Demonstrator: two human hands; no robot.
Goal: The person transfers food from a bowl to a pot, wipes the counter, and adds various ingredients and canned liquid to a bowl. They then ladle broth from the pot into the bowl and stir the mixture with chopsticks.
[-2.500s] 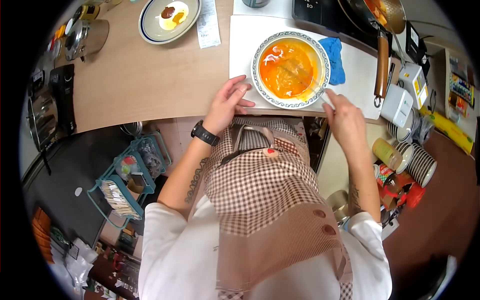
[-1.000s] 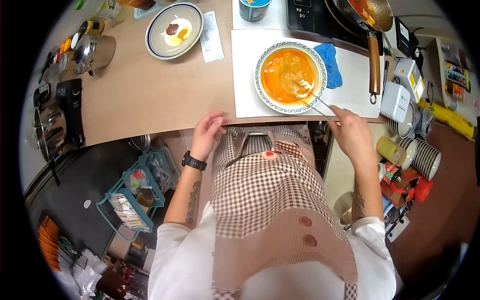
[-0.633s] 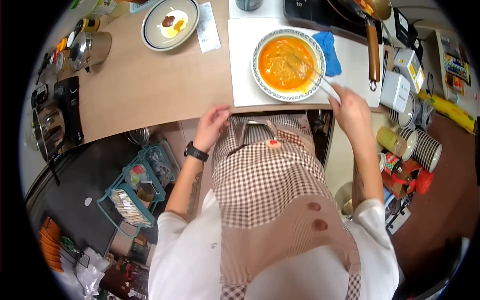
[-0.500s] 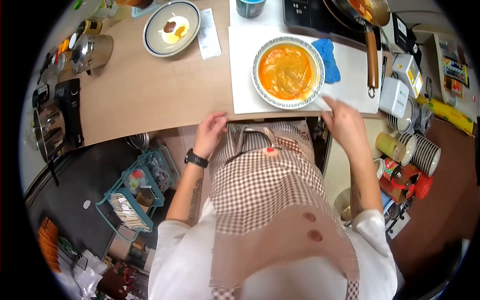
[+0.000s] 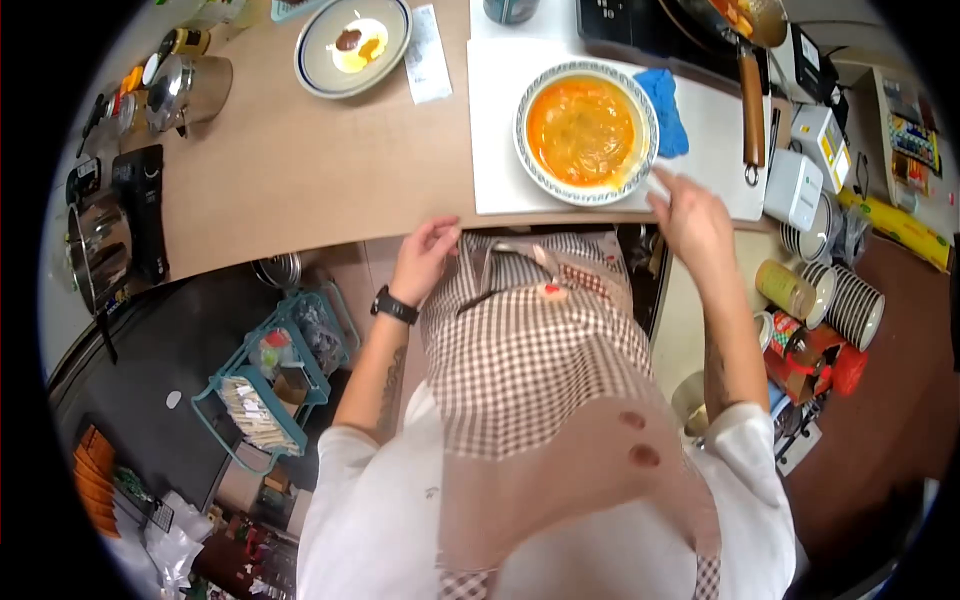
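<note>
A bowl with a grey patterned rim (image 5: 526, 160) stands on a white board and holds orange-yellow liquid (image 5: 582, 135) with paler streaks. My right hand (image 5: 692, 218) is beside the bowl's lower right rim, with thumb and forefinger pinched together. What is in that pinch is blurred; a thin handle at the rim is only faintly visible. My left hand (image 5: 428, 255) rests at the counter's front edge, its fingers loosely bent and apart, with nothing in them. Touching or close to the bowl's right side lies a crumpled blue cloth (image 5: 665, 115).
A pan with a wooden handle (image 5: 751, 110) sits on a black cooktop (image 5: 625, 25) at upper right. Left of the white board (image 5: 492, 185) are a paper slip (image 5: 428, 60) and a shallow bowl (image 5: 312, 60) containing sauces. Jars and a metal pot (image 5: 200, 95) stand farther left.
The liquid's surface has altered, its yellow swirls now more evenly mixed with orange. The view has shifted slightly. My right hand stays by the rim; my left hand stays at the counter edge.
</note>
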